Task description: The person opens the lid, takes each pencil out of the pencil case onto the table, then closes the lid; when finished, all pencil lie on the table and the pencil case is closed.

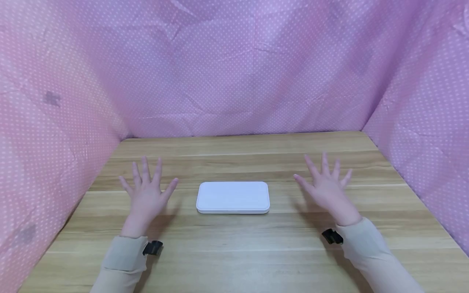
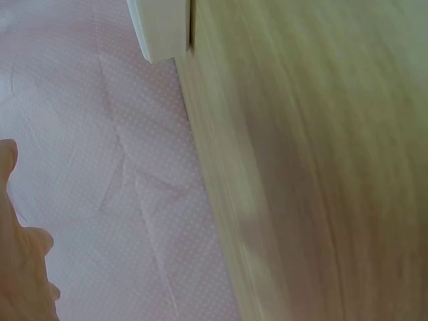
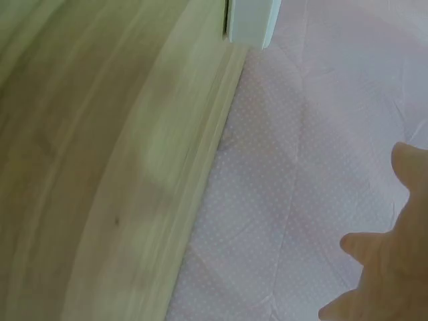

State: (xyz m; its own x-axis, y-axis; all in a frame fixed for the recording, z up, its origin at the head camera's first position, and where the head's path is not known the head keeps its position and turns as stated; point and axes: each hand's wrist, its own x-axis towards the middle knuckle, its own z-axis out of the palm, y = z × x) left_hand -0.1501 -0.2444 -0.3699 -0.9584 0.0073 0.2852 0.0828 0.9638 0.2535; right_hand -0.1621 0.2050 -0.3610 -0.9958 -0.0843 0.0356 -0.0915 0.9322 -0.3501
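Note:
A flat white rectangular box (image 1: 233,197) with rounded corners lies on the wooden table between the two hands. To its left, the left hand (image 1: 146,197) is spread with straight fingers and holds nothing. On the other side the right hand (image 1: 327,189) is likewise spread, its fingers apart, nothing in it. Neither hand touches the box. In the left wrist view part of the left hand (image 2: 23,267) shows at the left edge, and an end of the white box (image 2: 162,27) at the top. The right wrist view has the right hand (image 3: 394,261) at lower right and the box's other end (image 3: 253,20) above.
The wood-grain table (image 1: 234,260) spreads under both arms. Pink dotted cloth (image 1: 234,73) hangs behind the table and along its left and right sides. A small black device (image 1: 153,247) sits at the left cuff, another black device (image 1: 332,236) at the right cuff.

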